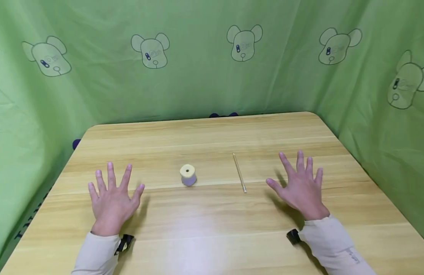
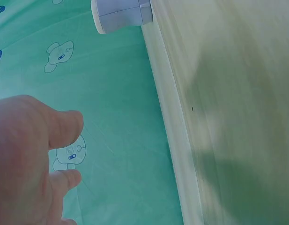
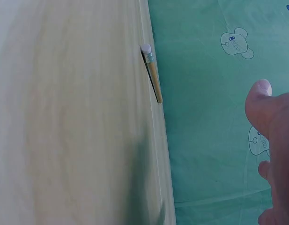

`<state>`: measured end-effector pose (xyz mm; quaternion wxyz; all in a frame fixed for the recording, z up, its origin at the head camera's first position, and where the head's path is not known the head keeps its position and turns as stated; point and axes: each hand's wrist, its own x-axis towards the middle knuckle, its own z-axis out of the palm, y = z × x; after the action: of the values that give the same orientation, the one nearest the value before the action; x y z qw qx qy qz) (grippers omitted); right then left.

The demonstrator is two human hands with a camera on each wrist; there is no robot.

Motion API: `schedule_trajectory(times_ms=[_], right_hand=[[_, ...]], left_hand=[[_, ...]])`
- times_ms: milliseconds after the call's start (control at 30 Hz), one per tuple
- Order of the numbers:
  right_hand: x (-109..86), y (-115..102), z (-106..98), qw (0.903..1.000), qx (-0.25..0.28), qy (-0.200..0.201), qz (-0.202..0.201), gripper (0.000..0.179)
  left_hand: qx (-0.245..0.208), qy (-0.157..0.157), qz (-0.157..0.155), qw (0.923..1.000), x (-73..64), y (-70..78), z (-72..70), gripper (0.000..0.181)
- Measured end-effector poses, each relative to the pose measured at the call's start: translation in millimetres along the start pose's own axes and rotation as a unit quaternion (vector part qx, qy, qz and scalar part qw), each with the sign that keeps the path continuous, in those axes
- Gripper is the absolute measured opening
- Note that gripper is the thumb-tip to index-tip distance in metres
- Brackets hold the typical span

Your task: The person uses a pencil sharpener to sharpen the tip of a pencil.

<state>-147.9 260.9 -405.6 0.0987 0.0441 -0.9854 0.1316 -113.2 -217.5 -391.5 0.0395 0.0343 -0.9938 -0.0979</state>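
On the worktop (image 1: 225,236), right of the upright spool of lavender thread (image 1: 188,175), an eraser-tipped pencil (image 1: 239,173) lies lengthwise, eraser end toward the person, nearer the right hand (image 1: 302,191). Left of the spool, nearer to it, is the left hand (image 1: 113,204); both hands have fingers spread wide, holding nothing.

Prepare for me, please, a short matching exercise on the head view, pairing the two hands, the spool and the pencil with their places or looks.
Column 1
1. spool
2. pencil
3. left hand
4. right hand

Column 2
A. fingers spread, to the right of the pencil
B. fingers spread, to the left of the spool
C. purple side, pale yellow top
D. long, thin and lying flat

Pairs: 1-C, 2-D, 3-B, 4-A
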Motion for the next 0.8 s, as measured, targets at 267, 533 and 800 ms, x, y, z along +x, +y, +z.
schedule_trajectory(times_ms=[267, 533, 800], right_hand=[[-0.9, -0.7, -0.2, 0.9994, 0.032, 0.01, -0.006, 0.087], [1.1, -3.3, -1.2, 0.9981, 0.058, 0.02, -0.008, 0.085], [3.5, -2.1, -3.0, 0.9909, 0.133, 0.016, -0.006, 0.078]], left_hand=[[-0.012, 0.014, 0.003, 0.9998, -0.6, 0.5, 1.5, 0.073], [-0.019, 0.011, 0.013, 0.9997, 2.2, 4.2, -0.3, 0.077], [-0.025, -0.002, 0.037, 0.999, 4.7, 7.6, -1.4, 0.081]])
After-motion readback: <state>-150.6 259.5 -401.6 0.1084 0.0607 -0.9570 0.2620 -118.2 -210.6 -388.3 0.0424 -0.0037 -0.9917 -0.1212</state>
